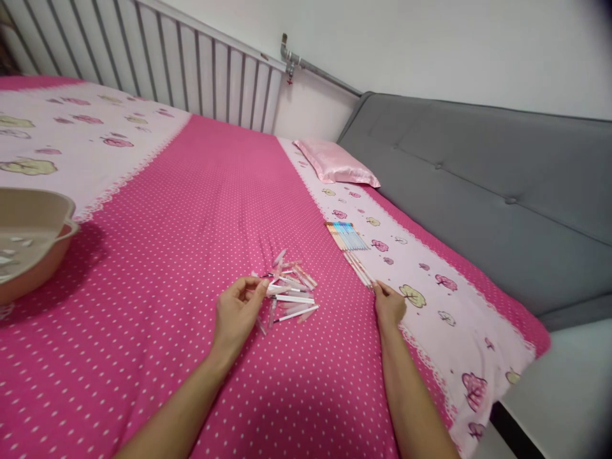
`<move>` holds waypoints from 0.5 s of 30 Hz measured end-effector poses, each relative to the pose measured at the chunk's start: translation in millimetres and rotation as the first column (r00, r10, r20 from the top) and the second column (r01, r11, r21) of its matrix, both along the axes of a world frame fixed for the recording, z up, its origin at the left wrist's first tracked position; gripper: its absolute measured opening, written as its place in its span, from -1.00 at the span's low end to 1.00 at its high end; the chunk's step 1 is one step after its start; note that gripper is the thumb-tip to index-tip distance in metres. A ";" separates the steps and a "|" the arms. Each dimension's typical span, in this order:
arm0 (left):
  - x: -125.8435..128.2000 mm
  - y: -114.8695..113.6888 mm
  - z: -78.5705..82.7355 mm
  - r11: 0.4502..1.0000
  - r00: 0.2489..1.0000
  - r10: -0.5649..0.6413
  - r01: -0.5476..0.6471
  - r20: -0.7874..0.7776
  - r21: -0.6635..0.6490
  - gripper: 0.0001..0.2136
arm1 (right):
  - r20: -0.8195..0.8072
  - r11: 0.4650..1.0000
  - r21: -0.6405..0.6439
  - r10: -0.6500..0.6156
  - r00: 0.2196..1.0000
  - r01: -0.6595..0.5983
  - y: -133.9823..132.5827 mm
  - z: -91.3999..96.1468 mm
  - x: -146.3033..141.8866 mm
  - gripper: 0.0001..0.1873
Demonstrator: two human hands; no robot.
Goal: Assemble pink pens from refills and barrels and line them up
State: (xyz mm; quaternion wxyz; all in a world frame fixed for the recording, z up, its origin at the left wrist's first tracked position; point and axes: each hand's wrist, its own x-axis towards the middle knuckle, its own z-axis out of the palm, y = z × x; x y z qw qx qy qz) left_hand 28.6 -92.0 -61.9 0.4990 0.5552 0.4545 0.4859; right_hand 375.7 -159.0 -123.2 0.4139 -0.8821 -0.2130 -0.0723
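My left hand (241, 305) is at the near left side of a loose pile of slim pens and pen pieces (294, 299), white, clear and pinkish. Its thumb and forefinger are closed on the end of a pale, slim pen (280, 289). Over to the right, my right hand (389, 302) pinches the near end of a pen in a short row of white and reddish pens (357, 266). Just beyond them, a neat side-by-side row of orange and blue pens (347, 236) lies on the bedspread. The fingertips partly hide what each hand holds.
A pink dotted bedspread (229, 185) covers the bed. On the left stands a beige and orange basin (43, 255) with small white pieces inside. A pink pillow (335, 162) rests near the grey headboard (468, 178). Behind the bed is a white radiator (210, 70).
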 end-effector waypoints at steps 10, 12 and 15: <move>0.3 -2.1 9.1 1.000 0.999 0.001 -0.001 0.048 0.001 -0.66 | 0.067 0.985 0.164 -0.059 0.996 0.048 -4.3 21.2 -27.2 -0.46; -0.7 -4.3 16.0 1.000 0.997 0.000 -0.002 0.077 0.019 -0.66 | 0.088 0.978 0.209 -0.006 0.996 -0.012 -4.4 33.8 -46.3 -0.46; -3.9 -10.4 29.4 0.999 0.995 0.016 -0.021 0.098 0.048 -0.61 | 0.069 0.946 0.221 0.227 0.971 -0.237 -7.7 60.5 -89.3 -0.48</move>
